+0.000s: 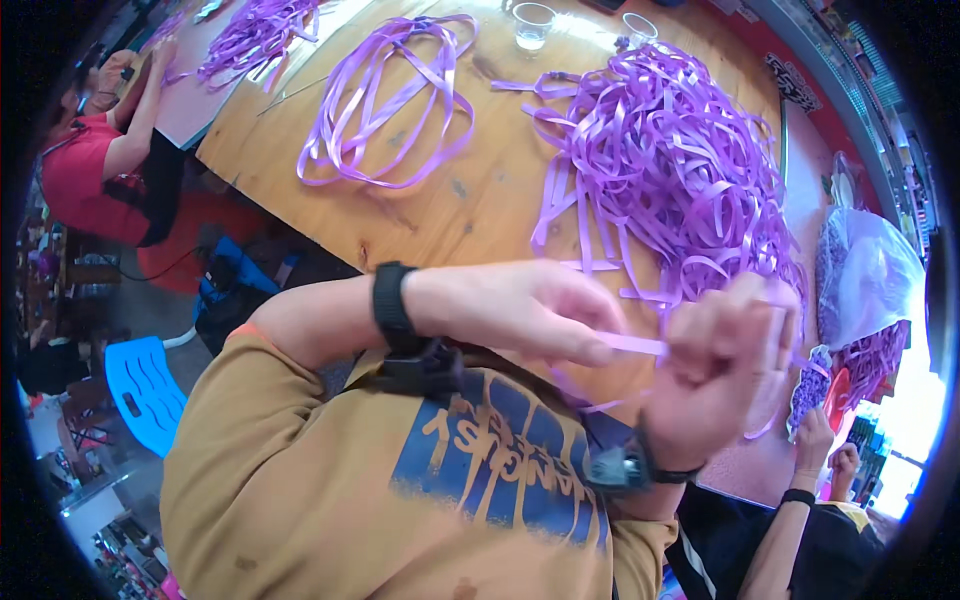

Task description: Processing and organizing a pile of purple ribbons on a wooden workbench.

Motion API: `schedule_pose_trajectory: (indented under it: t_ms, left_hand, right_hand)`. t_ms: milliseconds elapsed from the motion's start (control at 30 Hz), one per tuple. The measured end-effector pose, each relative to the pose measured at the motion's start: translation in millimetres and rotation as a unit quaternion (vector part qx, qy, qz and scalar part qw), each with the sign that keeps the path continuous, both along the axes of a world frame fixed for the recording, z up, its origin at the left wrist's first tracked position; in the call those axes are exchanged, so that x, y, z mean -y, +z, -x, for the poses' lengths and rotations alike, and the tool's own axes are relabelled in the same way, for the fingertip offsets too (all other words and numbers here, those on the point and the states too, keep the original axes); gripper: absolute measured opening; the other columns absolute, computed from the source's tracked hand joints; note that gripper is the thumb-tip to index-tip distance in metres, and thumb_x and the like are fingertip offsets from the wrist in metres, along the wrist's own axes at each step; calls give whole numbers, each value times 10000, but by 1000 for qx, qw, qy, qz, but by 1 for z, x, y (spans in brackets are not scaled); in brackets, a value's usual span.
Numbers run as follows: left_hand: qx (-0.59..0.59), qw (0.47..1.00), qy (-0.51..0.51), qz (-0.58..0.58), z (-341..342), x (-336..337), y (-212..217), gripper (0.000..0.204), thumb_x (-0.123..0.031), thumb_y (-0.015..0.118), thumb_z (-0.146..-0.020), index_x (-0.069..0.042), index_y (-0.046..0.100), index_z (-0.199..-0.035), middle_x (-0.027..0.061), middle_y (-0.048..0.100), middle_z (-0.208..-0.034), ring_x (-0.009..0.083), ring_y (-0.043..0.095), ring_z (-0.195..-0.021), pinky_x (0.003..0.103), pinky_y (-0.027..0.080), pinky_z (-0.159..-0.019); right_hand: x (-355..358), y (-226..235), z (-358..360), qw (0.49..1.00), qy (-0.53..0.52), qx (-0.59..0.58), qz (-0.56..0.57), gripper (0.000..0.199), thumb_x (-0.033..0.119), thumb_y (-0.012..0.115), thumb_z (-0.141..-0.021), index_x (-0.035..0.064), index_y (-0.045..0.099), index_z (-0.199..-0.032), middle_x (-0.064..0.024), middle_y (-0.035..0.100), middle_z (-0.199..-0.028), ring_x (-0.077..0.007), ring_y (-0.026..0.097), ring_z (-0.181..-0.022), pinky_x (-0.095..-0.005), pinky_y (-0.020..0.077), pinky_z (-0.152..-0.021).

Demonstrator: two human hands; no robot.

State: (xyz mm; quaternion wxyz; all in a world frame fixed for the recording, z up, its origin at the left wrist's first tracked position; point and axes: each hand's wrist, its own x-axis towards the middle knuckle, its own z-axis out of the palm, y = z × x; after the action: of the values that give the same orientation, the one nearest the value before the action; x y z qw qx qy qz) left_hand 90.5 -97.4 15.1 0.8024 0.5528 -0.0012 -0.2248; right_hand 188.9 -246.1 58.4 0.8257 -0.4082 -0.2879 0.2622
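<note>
A short length of purple ribbon (632, 344) runs between my two hands above the near edge of the wooden table. My left hand (530, 312) pinches its left end between thumb and fingers. The other end goes into my right hand (725, 360), whose fingers are curled closed and slightly blurred. Loose ribbon hangs below my hands. Just beyond them lies a large tangled pile of purple ribbon (690, 150). A looser coil of purple ribbon (345, 178) is spread on the table to the left of the pile.
Two clear plastic cups (533, 42) (640, 28) stand at the table's (260, 150) far side. More ribbon (255, 40) lies far left, near a person in red (90, 185). A clear bag (870, 275) and another person's hands (815, 440) are at right. A blue chair (145, 395) stands left.
</note>
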Motion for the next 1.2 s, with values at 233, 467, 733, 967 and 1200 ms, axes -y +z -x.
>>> schedule_pose_trajectory:
  t_ms: [233,467,733,967,1200]
  left_hand:
    - [47,974,194,-109,43,-40,15,148,-119,599,-850,-11,620,-948,-45,565,-812,17,483,-758,175,388,-664]
    - [27,952,277,-129,48,-41,22,107,-98,609,-813,2,620,-853,-25,560,-751,32,473,-678,183,358,-589]
    - [19,955,268,-124,45,-39,14,103,-93,604,-822,8,617,-839,-24,561,-751,32,474,-686,188,361,-596]
    - [16,963,209,-167,45,-43,3,146,-144,609,-835,1,614,-847,-36,554,-746,38,486,-718,200,397,-647]
    - [-2,915,350,-199,92,-90,7,91,-121,615,-794,-41,580,-765,-64,500,-693,13,421,-623,170,317,-544]
  right_hand:
    - [71,3,-68,961,36,-158,-223,143,124,440,-928,-11,429,-973,-31,387,-740,-97,340,-545,-232,298,-530]
    - [84,-13,-69,975,9,-150,-166,111,97,421,-933,-4,441,-974,-20,335,-712,-91,264,-529,-244,242,-506]
    - [102,-16,-73,968,23,-168,-185,93,74,420,-927,2,420,-985,0,270,-666,-88,226,-510,-241,218,-493]
    - [145,-14,-89,975,-25,-162,-149,131,113,353,-951,0,416,-970,0,270,-615,-89,209,-479,-250,212,-453]
    - [232,-6,-144,982,-158,-77,-62,76,45,438,-891,24,424,-819,27,256,-552,-74,250,-477,-231,234,-492]
